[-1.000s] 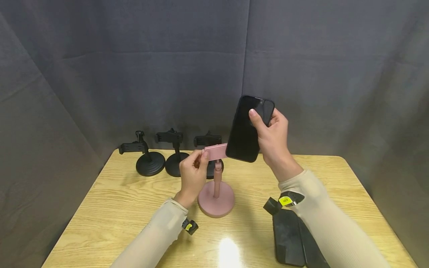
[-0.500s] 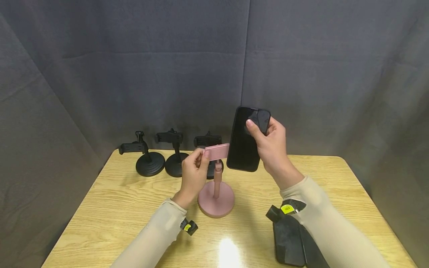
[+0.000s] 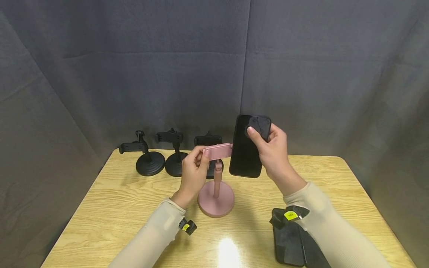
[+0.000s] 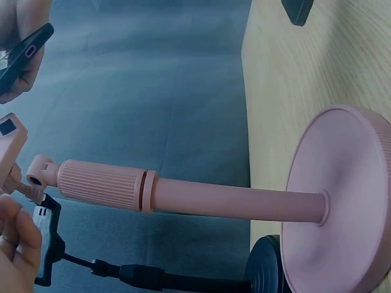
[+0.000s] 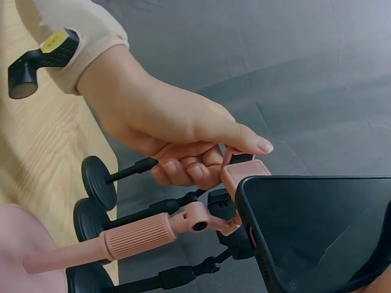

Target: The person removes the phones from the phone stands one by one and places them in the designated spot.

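Observation:
A pink phone stand (image 3: 216, 199) with a round base stands upright on the wooden table. My left hand (image 3: 194, 169) pinches the left end of its clamp (image 3: 218, 152) between thumb and fingers. In the right wrist view the clamp's end piece (image 5: 241, 160) sits between that thumb and the curled fingers. My right hand (image 3: 273, 150) grips a black smartphone (image 3: 246, 149) by its right side, thumb across the screen. The phone is held up off the table, close to the clamp's right end. In the left wrist view the phone (image 4: 24, 58) shows edge-on, above the clamp.
Several black phone stands (image 3: 150, 163) stand in a row at the back left, one partly behind the pink stand. Two dark phones (image 3: 289, 242) lie side by side at the front right, partly under my right forearm. A grey curtain (image 3: 161, 74) hangs behind the table (image 3: 100, 223).
My right hand has lowered the phone beside the clamp and turned it more upright. My left hand stays on the clamp's end, with more of the clamp's right end now showing.

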A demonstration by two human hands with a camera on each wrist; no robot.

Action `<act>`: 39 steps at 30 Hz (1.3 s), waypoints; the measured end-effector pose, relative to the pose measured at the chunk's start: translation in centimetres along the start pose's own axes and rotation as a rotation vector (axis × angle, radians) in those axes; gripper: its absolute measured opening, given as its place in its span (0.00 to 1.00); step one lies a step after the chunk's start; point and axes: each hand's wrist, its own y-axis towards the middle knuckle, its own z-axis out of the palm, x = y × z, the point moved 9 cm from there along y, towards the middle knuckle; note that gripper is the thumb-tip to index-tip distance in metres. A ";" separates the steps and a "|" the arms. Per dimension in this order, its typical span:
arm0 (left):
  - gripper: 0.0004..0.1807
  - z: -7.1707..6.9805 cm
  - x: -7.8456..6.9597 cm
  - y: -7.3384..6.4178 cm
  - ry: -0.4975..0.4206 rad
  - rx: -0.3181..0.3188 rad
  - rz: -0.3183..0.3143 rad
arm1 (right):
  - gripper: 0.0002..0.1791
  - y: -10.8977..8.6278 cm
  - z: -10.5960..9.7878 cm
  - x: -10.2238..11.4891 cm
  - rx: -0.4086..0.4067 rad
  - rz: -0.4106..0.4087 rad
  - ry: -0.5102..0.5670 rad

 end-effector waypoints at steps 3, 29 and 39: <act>0.06 -0.1 0.1 0.0 -0.014 0.014 -0.004 | 0.02 -0.2 -0.2 -0.3 -0.003 0.015 -0.015; 0.05 -0.2 0.0 0.0 0.018 0.038 0.001 | 0.03 -2.8 -2.8 -4.0 -0.066 0.123 -0.031; 0.04 -0.3 0.3 -0.1 0.025 0.028 -0.011 | 0.02 -4.0 -2.9 -5.0 -0.050 0.146 -0.074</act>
